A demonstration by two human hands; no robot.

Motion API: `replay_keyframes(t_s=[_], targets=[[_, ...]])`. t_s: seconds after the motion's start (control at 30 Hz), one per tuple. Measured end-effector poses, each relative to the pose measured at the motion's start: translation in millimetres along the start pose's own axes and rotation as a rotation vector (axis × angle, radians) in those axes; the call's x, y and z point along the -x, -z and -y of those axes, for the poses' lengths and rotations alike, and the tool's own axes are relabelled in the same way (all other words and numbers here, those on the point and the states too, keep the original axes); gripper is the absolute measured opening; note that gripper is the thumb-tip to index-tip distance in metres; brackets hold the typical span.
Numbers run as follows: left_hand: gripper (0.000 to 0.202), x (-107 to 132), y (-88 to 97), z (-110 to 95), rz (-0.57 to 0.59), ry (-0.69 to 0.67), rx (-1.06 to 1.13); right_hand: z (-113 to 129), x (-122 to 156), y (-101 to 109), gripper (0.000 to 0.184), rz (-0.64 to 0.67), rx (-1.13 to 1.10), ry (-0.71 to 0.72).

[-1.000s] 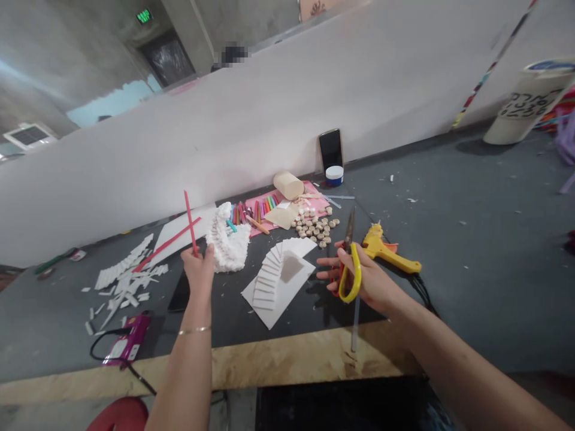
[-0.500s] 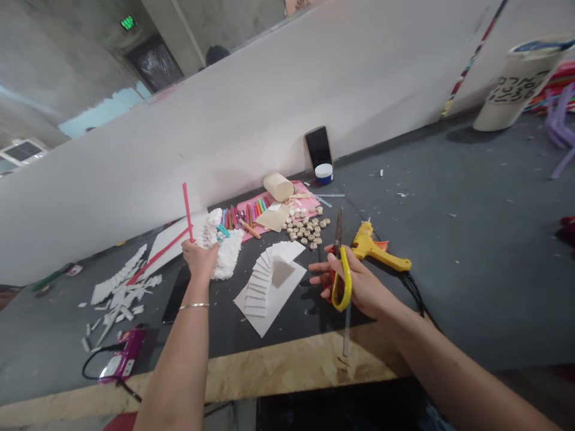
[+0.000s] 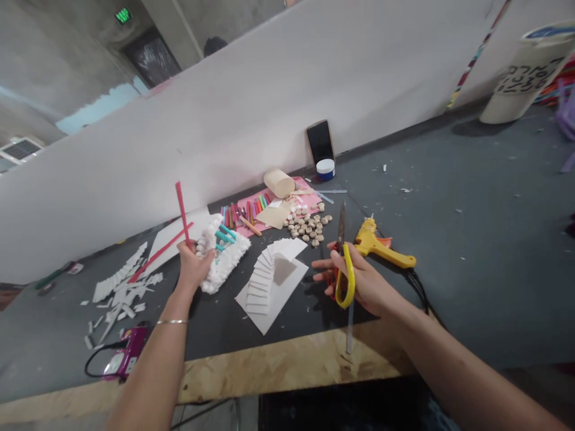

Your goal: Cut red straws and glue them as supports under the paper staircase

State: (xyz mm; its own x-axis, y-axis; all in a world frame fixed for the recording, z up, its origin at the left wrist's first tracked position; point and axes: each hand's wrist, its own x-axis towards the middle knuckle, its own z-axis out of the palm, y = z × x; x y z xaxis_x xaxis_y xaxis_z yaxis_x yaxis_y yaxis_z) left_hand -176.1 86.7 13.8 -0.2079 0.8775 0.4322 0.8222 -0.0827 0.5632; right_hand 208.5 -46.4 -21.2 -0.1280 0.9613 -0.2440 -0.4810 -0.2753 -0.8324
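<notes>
My left hand (image 3: 194, 266) is closed around a long red strip (image 3: 181, 206) that sticks up above the fingers. The same hand presses against a white fluffy craft piece (image 3: 229, 263) with teal sticks (image 3: 224, 234) in it; I cannot tell how firmly it grips this piece. Scissors (image 3: 345, 260) with yellow and red handles sit in my right hand (image 3: 359, 278), blades pointing up and away, some fingers stretched out. Between the hands, a stepped fan of white strips (image 3: 260, 278) rests on a white card (image 3: 285, 293).
A yellow glue gun (image 3: 381, 248) lies beyond my right hand. Small wooden discs (image 3: 308, 227), pink paper (image 3: 249, 206) with coloured sticks, and a beige cylinder (image 3: 279, 182) lie farther back. A phone (image 3: 320, 140) leans on the partition. White scraps (image 3: 123, 299) and a purple device (image 3: 128, 353) are left.
My left hand has moved slightly left and down, still holding the red strip. The white fluffy piece has turned, showing more teal sticks. My right hand and the scissors stay nearly in place.
</notes>
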Motion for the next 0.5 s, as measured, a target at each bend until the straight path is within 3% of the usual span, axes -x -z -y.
replay_keyframes(t_s=[0.27, 0.5], targets=[[0.049, -14, -5.5, 19, 0.239, -0.278, -0.124, 3, -1, 0, 0.044, -0.044, 0.008, 0.011], [0.048, -32, 0.2, 31, 0.266, -0.372, -0.148, 2, -2, 1, 0.045, -0.053, 0.012, 0.005]])
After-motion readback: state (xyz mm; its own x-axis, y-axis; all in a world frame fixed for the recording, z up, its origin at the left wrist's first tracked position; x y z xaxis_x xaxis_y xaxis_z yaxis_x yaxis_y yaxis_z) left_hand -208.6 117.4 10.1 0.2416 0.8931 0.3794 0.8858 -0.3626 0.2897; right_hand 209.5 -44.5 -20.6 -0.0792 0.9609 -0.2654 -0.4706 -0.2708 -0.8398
